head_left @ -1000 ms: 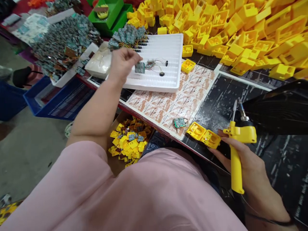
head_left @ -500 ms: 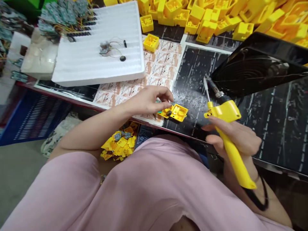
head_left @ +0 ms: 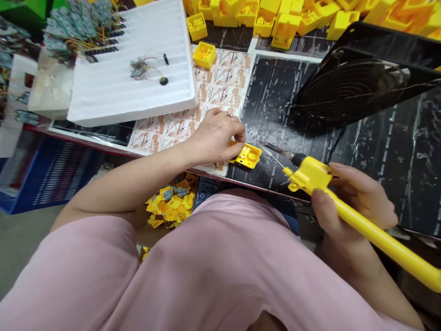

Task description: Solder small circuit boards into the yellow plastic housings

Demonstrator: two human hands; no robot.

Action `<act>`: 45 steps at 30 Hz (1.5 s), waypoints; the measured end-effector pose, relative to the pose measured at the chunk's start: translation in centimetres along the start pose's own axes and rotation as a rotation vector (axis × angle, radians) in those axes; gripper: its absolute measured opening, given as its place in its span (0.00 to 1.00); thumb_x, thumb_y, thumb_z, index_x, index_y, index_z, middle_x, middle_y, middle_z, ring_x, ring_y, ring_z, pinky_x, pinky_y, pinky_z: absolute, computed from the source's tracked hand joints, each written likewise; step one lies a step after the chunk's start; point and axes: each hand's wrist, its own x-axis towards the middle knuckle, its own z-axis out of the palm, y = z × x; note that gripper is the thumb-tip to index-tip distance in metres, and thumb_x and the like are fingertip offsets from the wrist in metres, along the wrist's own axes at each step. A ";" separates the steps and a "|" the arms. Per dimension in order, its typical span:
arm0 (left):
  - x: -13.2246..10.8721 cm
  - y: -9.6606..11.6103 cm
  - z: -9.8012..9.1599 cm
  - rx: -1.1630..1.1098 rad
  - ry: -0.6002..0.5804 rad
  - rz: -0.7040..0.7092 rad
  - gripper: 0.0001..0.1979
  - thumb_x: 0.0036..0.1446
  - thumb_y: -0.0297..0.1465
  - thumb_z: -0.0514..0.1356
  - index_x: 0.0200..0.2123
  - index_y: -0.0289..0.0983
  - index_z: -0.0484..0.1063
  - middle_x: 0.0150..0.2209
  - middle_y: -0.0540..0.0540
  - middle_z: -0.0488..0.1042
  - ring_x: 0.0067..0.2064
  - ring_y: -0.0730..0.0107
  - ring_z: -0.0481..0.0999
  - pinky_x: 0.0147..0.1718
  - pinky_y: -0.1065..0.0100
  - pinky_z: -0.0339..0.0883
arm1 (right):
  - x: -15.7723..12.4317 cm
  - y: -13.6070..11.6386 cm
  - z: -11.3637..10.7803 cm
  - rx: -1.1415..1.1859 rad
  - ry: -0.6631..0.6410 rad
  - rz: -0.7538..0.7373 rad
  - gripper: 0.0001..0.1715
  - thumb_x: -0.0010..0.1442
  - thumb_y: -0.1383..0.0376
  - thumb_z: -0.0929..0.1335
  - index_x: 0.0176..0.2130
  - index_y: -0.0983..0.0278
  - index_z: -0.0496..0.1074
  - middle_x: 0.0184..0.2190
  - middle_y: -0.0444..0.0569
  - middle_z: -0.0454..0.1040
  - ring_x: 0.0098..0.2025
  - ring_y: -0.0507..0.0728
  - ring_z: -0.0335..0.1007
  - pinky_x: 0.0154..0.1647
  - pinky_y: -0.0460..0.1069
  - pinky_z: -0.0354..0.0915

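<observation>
My right hand point(head_left: 358, 202) is wrapped round a yellow soldering gun point(head_left: 312, 177). Its dark tip and thin metal feed tube point left, just right of a small open yellow plastic case point(head_left: 250, 155) on the bench. My left hand point(head_left: 220, 138), a ring on one finger, is over the left part of that case. Its thumb and fingers are pinched together, and they hide what lies between them. Beyond it, a white ridged foam tray point(head_left: 113, 96) bears a small circuit board point(head_left: 138, 67) wired to a round black part point(head_left: 163, 81).
A black fan point(head_left: 351, 87) stands at the right back. Many yellow cases point(head_left: 285, 30) are heaped along the far side, one point(head_left: 204, 55) nearer. Wired circuit boards point(head_left: 76, 27) pile up at the far left. Yellow pieces point(head_left: 172, 202) lie below the bench edge by a blue crate point(head_left: 69, 170).
My right hand has turned the soldering gun so its tip swings left and down, close to the case. My left hand stays at the case, now covering more of its left part.
</observation>
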 end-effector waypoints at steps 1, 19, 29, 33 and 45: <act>0.1 0.0 0.0 0.020 -0.006 0.002 0.11 0.55 0.34 0.55 0.32 0.39 0.78 0.32 0.48 0.79 0.38 0.63 0.73 0.53 0.52 0.59 | -0.1 -0.3 -0.1 0.011 0.006 -0.031 0.27 0.57 0.61 0.76 0.56 0.56 0.74 0.41 0.48 0.81 0.26 0.53 0.75 0.21 0.47 0.68; 2.0 0.9 -0.5 0.179 -0.104 0.093 0.08 0.49 0.30 0.57 0.24 0.39 0.76 0.25 0.47 0.74 0.42 0.56 0.76 0.53 0.49 0.61 | 1.3 -1.5 -0.3 -0.089 -0.223 -0.322 0.11 0.60 0.66 0.74 0.35 0.57 0.68 0.27 0.42 0.77 0.24 0.52 0.73 0.13 0.47 0.56; 2.0 0.7 -0.6 0.158 -0.105 0.079 0.08 0.49 0.30 0.58 0.23 0.37 0.75 0.24 0.47 0.73 0.42 0.56 0.76 0.53 0.51 0.63 | 0.3 -1.7 -0.8 -0.022 -0.102 0.032 0.21 0.55 0.69 0.77 0.48 0.53 0.77 0.34 0.44 0.79 0.26 0.55 0.72 0.21 0.51 0.66; 2.0 0.6 -0.2 0.132 -0.095 0.069 0.08 0.50 0.31 0.58 0.23 0.37 0.75 0.25 0.47 0.74 0.43 0.55 0.77 0.54 0.49 0.63 | 0.3 -0.7 -0.4 0.039 -0.106 -0.167 0.38 0.56 0.68 0.77 0.62 0.50 0.69 0.40 0.45 0.81 0.25 0.55 0.72 0.19 0.50 0.65; -2.2 -3.4 -5.1 -0.071 0.010 0.155 0.13 0.63 0.37 0.55 0.38 0.40 0.79 0.36 0.49 0.79 0.38 0.66 0.78 0.42 0.64 0.69 | 0.6 -2.4 0.0 -0.119 -0.100 -0.125 0.27 0.60 0.57 0.75 0.58 0.54 0.73 0.37 0.46 0.81 0.36 0.58 0.79 0.43 0.51 0.75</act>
